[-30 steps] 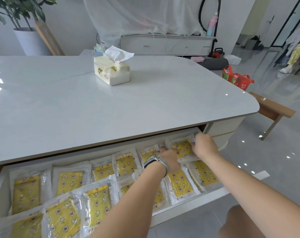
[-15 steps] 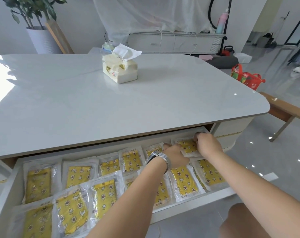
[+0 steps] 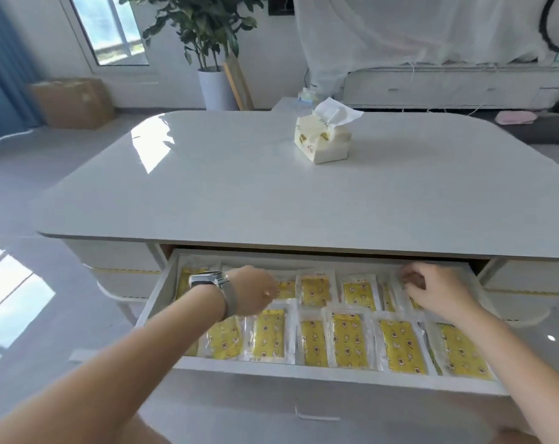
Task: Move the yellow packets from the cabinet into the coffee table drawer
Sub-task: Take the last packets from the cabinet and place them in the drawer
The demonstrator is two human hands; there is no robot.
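While both my arms reach into the open white coffee table drawer point(image 3: 320, 374), I see two rows of clear-wrapped yellow packets point(image 3: 348, 339) lying flat inside it. My left hand point(image 3: 255, 291), a silver wristwatch point(image 3: 212, 282) on its wrist, hovers over the back row, fingers hidden, so its grip is unclear. My right hand point(image 3: 438, 288) curls its fingers onto a back-row packet at the right. A cream tissue pack point(image 3: 323, 142) sits on the white tabletop point(image 3: 239, 187).
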